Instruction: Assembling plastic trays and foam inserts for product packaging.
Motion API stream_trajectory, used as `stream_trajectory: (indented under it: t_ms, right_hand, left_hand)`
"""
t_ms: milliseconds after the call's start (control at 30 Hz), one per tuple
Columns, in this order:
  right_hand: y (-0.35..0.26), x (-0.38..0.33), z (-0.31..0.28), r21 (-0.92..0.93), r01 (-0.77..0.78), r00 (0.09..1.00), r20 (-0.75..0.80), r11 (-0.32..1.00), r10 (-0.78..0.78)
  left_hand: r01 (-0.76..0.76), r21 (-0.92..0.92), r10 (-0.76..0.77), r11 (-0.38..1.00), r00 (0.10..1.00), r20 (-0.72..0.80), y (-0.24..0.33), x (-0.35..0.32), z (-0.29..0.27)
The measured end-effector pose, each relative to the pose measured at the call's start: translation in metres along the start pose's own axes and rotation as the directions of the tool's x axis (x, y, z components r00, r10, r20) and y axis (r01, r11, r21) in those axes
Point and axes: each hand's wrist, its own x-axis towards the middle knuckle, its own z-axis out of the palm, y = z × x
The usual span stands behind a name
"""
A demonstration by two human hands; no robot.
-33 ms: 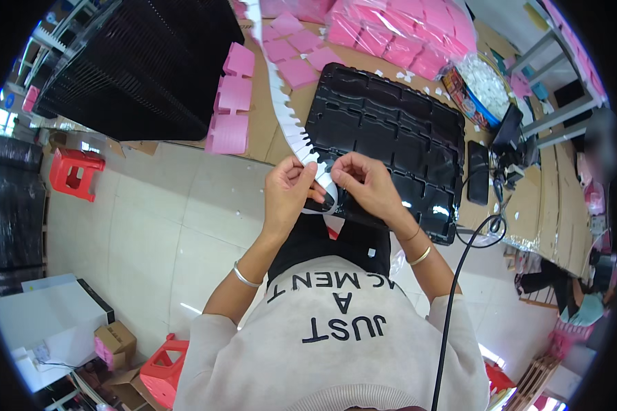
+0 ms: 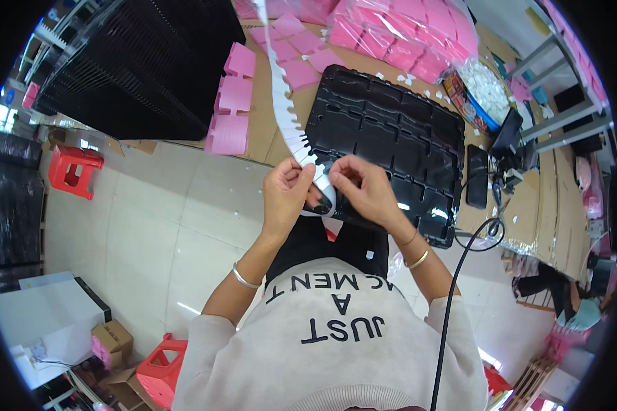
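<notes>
Nothing had moved: both the left hand (image 2: 286, 193) and right hand (image 2: 365, 188) stayed clamped on the white label strip (image 2: 286, 123) beside the black compartment tray (image 2: 391, 137).

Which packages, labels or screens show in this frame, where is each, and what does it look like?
Long white label strip: runs down the cardboard-covered table to both hands, notched edge.
Pink wrapped packs: stacked at the table's far edge.
Small brown cardboard box: floor, lower left.
Dark flat phone: right of the black moulded tray, screen off.
</notes>
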Motion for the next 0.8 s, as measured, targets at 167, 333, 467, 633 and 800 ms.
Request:
stream_trajectory:
  t_ms: [167, 333, 467, 633, 800]
  right_hand:
    - [-0.025, 0.038, -0.013, -0.296, 0.446, 0.882, -0.016, 0.844, -0.472]
    - [0.001, 0.147, -0.083, -0.507, 0.466, 0.855, 0.046, 0.726, -0.517]
    - [0.019, 0.200, -0.094, -0.603, 0.462, 0.865, 0.144, 0.650, -0.481]
    - [0.035, 0.227, -0.090, -0.672, 0.431, 0.877, 0.154, 0.603, -0.455]
    - [0.046, 0.234, -0.086, -0.712, 0.485, 0.819, 0.167, 0.508, -0.548]
  left_hand:
    - [-0.047, -0.015, 0.042, 0.999, 0.974, -0.222, -0.014, 0.002, -0.027]
    - [-0.036, 0.272, 0.140, 0.962, 0.916, -0.375, -0.012, -0.014, -0.069]
    - [0.000, 0.483, 0.236, 0.875, 0.872, -0.428, -0.050, -0.025, -0.116]
    - [0.121, 0.319, 0.065, 0.940, 0.856, -0.513, -0.087, -0.043, -0.149]
    - [0.230, -0.021, -0.229, 0.973, 0.949, -0.218, -0.051, -0.057, -0.134]
